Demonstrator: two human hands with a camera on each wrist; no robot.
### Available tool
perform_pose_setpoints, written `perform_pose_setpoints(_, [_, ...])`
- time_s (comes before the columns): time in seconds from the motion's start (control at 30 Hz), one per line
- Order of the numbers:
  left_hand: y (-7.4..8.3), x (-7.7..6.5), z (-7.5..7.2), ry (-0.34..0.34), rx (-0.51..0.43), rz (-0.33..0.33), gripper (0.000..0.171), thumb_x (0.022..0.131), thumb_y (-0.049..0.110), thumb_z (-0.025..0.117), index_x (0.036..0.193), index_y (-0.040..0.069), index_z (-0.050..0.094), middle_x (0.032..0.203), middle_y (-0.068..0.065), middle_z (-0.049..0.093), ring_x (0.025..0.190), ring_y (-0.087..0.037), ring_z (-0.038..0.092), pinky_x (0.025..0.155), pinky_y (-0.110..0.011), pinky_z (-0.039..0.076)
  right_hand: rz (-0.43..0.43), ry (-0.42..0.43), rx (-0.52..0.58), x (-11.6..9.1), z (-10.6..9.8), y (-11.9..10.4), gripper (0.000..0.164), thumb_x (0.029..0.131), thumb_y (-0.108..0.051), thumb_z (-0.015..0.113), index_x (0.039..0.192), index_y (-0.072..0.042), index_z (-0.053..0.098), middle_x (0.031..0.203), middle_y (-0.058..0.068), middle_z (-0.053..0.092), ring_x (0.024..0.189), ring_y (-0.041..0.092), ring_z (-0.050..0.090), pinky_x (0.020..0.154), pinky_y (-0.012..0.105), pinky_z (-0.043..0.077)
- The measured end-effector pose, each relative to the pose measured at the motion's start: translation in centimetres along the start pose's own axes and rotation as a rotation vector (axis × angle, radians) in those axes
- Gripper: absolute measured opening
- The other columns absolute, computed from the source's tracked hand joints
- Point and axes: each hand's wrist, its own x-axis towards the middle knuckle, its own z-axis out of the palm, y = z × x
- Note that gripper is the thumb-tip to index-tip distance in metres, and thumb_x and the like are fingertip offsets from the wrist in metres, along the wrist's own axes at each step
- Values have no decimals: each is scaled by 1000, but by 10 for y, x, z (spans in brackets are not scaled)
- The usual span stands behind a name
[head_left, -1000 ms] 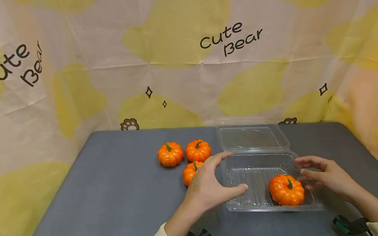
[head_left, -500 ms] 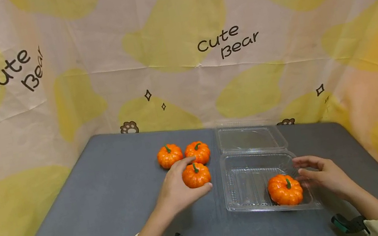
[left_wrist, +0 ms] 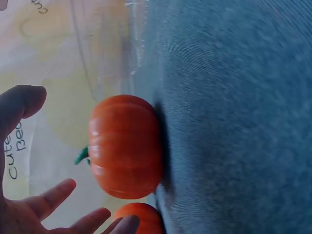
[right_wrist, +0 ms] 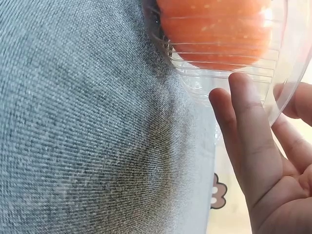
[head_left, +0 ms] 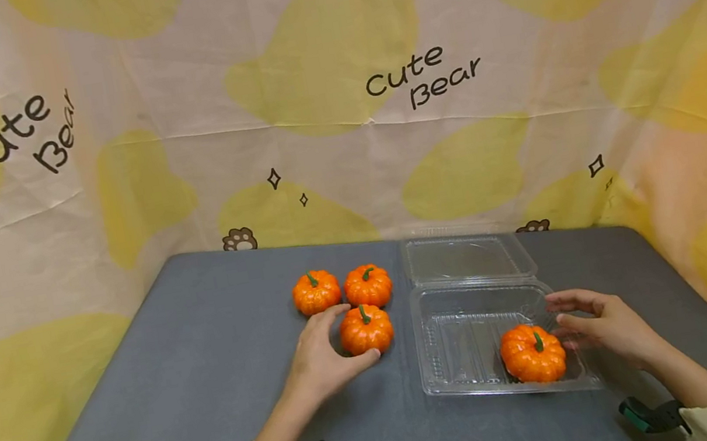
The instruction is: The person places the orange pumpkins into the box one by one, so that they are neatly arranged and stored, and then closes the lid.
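Note:
In the head view my left hand (head_left: pixel 321 360) stands around the near side of an orange toy pumpkin (head_left: pixel 366 330) with a green stem. The left wrist view shows its fingers spread and apart from that pumpkin (left_wrist: pixel 126 147), which rests on the table. My right hand (head_left: pixel 618 331) holds the right rim of a clear plastic clamshell container (head_left: pixel 457 387); some fingers lie outside the wall, seen through the plastic. Another pumpkin (head_left: pixel 533 353) sits inside the container's right part. In the right wrist view, fingertips (right_wrist: pixel 241 83) are against the container's side below that pumpkin (right_wrist: pixel 217 34).
Two more pumpkins, one at the left (head_left: pixel 316 292) and one at the right (head_left: pixel 368 286), stand behind the nearest one. The container's lid (head_left: pixel 463 259) lies folded back towards the patterned cloth wall (head_left: pixel 310 55). Grey cloth covers the table (head_left: pixel 207 356).
My left hand has moved left from over the container to the nearest pumpkin, then drawn slightly back from it. The right hand stays at the container's rim.

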Motion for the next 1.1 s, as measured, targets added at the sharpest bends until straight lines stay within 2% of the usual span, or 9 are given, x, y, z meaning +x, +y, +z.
perform_pose_setpoints(0.33, [-10,6,8,-12,-40,-13,66,65,32,84,124,18,59,126,-12,57,107,-27,58,90,-44,48,-2,1,3,0,0,1,49,96,-15,59,136,9,44,128,32,50,89,17,71,70,35,59])
perform_pose_setpoints(0.47, [-12,9,11,-14,-60,-20,62,66,28,83,122,16,60,124,-11,57,106,-25,59,91,-42,49,-14,0,8,0,0,3,49,95,-16,60,135,9,45,122,23,57,88,16,71,69,35,59])
perform_pose_setpoints(0.57, [-13,11,13,-13,-39,-3,59,66,25,82,120,15,61,120,-12,58,103,-25,58,89,-42,49,-20,-1,10,0,0,3,49,95,-16,60,135,9,45,121,20,58,89,16,71,69,35,59])
perform_pose_setpoints(0.77, [-15,13,15,-28,16,35,56,69,20,81,120,15,60,112,-12,60,97,-26,57,84,-43,48,-17,-4,15,0,-1,4,49,95,-15,59,135,9,44,124,25,56,88,14,71,69,36,59])
perform_pose_setpoints(0.83, [-15,13,15,-39,17,22,55,70,18,80,121,16,60,111,-11,60,95,-25,56,83,-43,48,-19,-7,21,0,-1,5,50,95,-16,59,136,9,44,123,20,58,88,13,71,69,36,59])
perform_pose_setpoints(1.0, [-16,13,14,-53,-2,-9,54,72,16,80,122,18,59,113,-10,58,96,-25,57,83,-43,50,-30,-16,44,0,-2,7,51,95,-15,60,135,11,43,114,-3,63,88,11,71,70,35,59])
perform_pose_setpoints(1.1, [-16,12,13,-53,-8,-4,54,71,15,80,122,17,60,115,-10,58,97,-26,58,82,-43,50,-35,-20,51,0,-3,8,51,95,-15,60,135,11,42,111,-8,63,88,11,71,70,35,59])
